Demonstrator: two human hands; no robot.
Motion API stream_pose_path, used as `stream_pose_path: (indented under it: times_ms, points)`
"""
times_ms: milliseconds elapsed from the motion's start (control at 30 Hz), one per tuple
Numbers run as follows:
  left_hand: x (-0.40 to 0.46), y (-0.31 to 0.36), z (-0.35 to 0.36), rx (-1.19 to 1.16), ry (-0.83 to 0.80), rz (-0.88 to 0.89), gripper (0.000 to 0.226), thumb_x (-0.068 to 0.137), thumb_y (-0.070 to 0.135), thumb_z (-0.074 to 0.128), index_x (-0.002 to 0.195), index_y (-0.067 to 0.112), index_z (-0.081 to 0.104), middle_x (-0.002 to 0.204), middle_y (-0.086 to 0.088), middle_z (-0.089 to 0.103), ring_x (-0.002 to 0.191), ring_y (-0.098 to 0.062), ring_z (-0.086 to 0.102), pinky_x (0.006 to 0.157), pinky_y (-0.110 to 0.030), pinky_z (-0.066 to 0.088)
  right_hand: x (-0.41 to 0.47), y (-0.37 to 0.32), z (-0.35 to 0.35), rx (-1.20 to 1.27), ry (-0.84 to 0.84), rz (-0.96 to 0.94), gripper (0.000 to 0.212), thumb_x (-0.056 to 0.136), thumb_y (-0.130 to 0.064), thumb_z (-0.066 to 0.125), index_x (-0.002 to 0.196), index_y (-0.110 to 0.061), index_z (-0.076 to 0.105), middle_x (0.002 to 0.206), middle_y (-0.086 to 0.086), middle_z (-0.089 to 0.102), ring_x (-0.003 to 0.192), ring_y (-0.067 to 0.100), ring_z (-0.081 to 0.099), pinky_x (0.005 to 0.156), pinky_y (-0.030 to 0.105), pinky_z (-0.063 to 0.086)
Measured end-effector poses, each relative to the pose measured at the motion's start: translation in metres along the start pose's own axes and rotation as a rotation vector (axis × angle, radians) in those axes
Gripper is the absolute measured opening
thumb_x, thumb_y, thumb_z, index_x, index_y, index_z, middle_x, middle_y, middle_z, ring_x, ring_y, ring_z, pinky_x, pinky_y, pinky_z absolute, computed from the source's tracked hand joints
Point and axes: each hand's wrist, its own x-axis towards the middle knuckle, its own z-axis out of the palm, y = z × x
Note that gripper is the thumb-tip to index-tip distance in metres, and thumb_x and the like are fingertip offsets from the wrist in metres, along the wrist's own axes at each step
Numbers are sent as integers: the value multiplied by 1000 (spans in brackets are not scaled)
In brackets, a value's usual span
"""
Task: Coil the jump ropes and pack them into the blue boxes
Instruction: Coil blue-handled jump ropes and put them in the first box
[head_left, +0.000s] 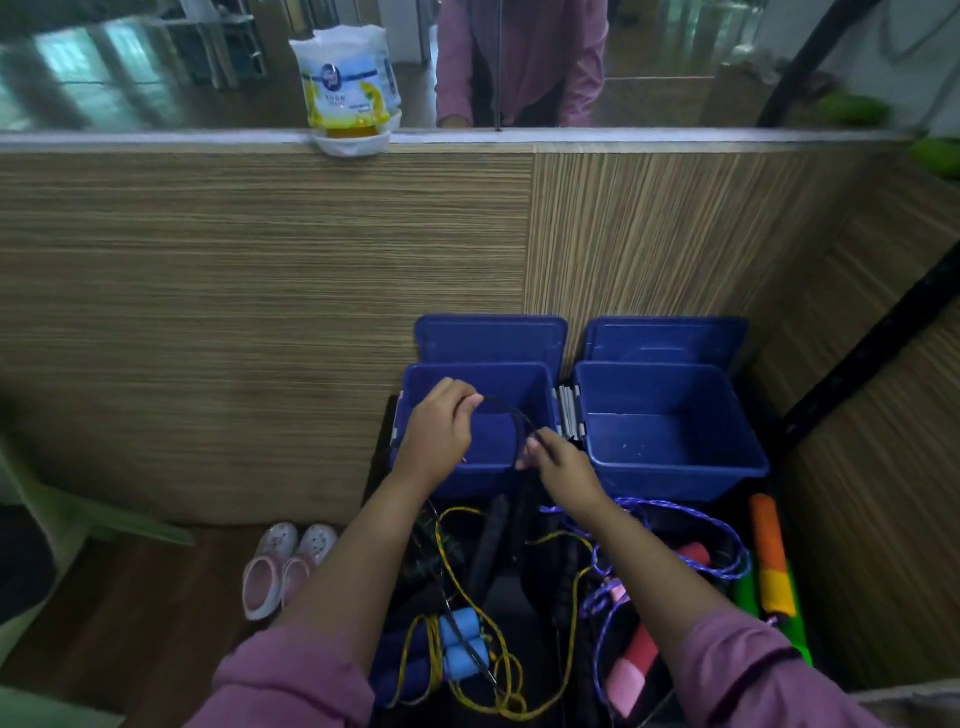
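While arched over the near-left blue box (475, 415), a thin black jump rope (511, 418) spans both hands: pinched at one end by the curled fingers of the left hand (439, 431), gripped at the other between thumb and fingertips of the right hand (558, 465), with its black handles (493, 535) hanging down just in front of the box's near wall. Beside that box, to the right and almost touching it, a second blue box (670, 431), open and bare inside apart from a few pale specks; behind each, a blue lid (491, 340) propped upright against the wood-grain partition (260, 312). Lower, on the dark surface between the forearms, a tangle: a yellow rope (483, 670) with light blue foam handles (462, 644), a purple rope (691, 525) with pink handles (631, 670), and at far right an orange-and-yellow handle (774, 561) on something green. On the floor to the left, a pair of pink clogs (288, 566). Up on the partition's ledge, a white-and-yellow packet (348, 83) in a white dish.
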Motion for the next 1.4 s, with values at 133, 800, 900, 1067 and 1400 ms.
stream_pose_path:
  times_ms: [133,800,900,1067,1400]
  points:
    - [2,-1,-6,-23,58,21,12,94,5,54,84,7,61,81,5,53,74,0,46,70,-8,35,1,-14,-3,133,-126,-7,21,101,-19,41,97,-31,58,95,-2,62,89,16,60,87,30,47]
    - [-23,15,46,-54,-324,-36,33,99,27,52,127,12,59,117,-6,65,111,-23,59,93,-32,44,-40,-27,-125,-556,30,-157,28,100,-33,38,74,-24,33,68,-2,44,68,20,47,60,36,32]
    - [-30,19,56,-48,-290,-28,34,100,28,49,128,11,58,121,-7,64,113,-24,58,96,-34,45,-48,-29,-142,-690,114,-248,22,99,-32,39,82,-19,39,77,-1,52,74,26,53,63,42,42]
    - [-33,20,67,-23,-295,-19,36,100,27,48,133,13,54,128,-6,59,123,-25,52,113,-45,30,-48,-21,-162,-904,125,-297,18,99,-30,40,90,-16,47,90,5,59,84,29,58,67,38,40]
    - [-78,-18,49,96,-280,-3,53,99,32,46,148,17,33,154,8,26,144,-4,16,120,-35,3,-44,68,-137,-1198,-31,-9,30,99,-28,31,117,-12,50,117,8,60,106,30,60,82,35,43]
